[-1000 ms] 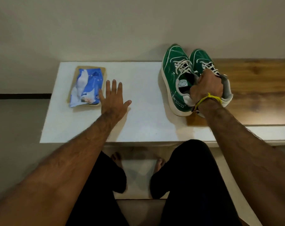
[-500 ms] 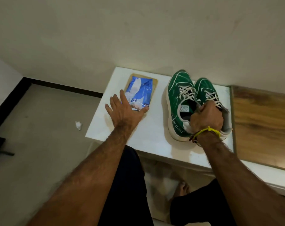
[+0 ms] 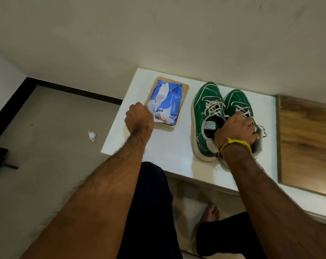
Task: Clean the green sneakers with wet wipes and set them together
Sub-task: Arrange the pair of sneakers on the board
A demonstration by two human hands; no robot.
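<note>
I see my left hand [image 3: 139, 118] curled at the near left corner of the wipes pack [image 3: 166, 104], fingers hidden, so I cannot tell whether they pinch it; the pack lies in a tan tray [image 3: 184, 90] on the white table [image 3: 169, 150]. My right hand [image 3: 237, 129] grips the heel collars of the two sneakers [image 3: 207, 101], fingers curled in, both standing side by side, touching, right of the tray, toes pointing far

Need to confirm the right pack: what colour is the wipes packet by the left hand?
The wipes packet is blue with white print, seen in the head view.
</note>
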